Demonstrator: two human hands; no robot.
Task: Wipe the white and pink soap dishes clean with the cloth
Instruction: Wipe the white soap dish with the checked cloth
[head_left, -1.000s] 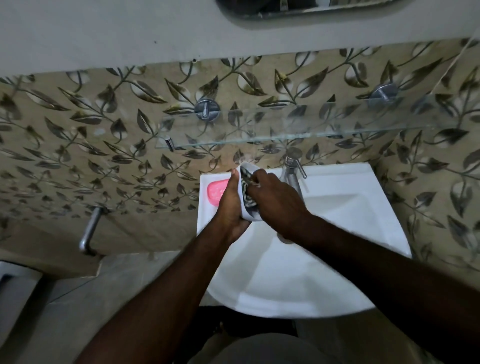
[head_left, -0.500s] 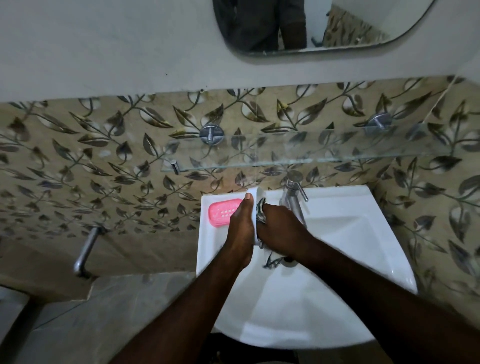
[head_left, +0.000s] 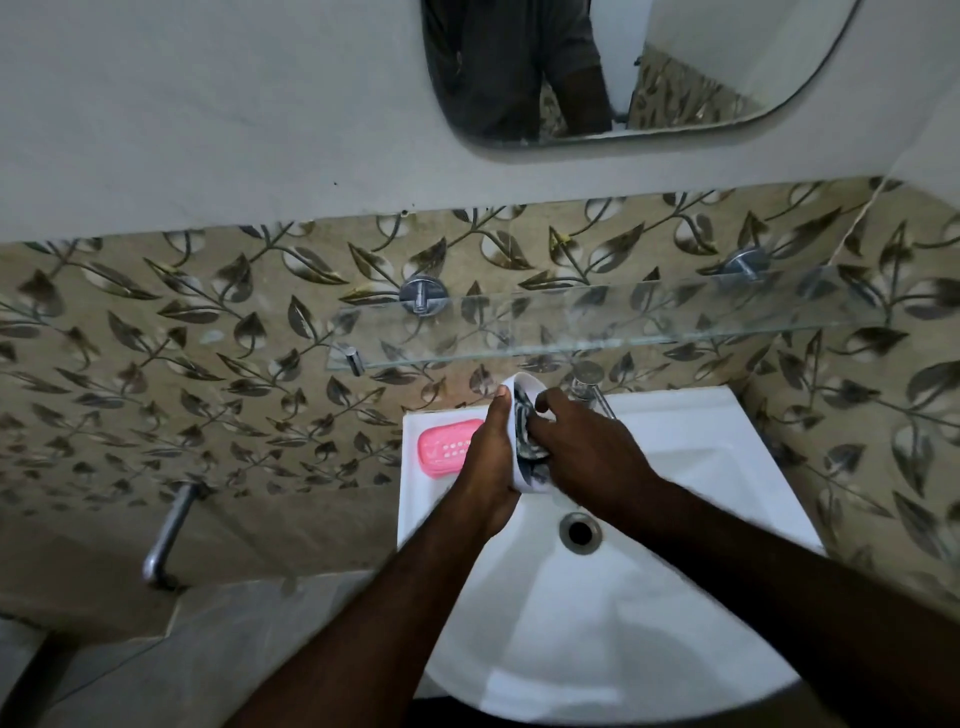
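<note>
Grip: left hand (head_left: 485, 467) curled round the white soap dish (head_left: 527, 384), thumb up along its rim, holding it on edge
Wiping: right hand (head_left: 576, 452) bunched on the cloth (head_left: 530, 447), pressing it into the hollow
Handling: over the sink (head_left: 675, 597), back left; looks light, stiff plastic, likely slick when wet, so take the rim
Waiting: pink soap dish (head_left: 444, 451) flat on the ledge, just left of the hands
</note>
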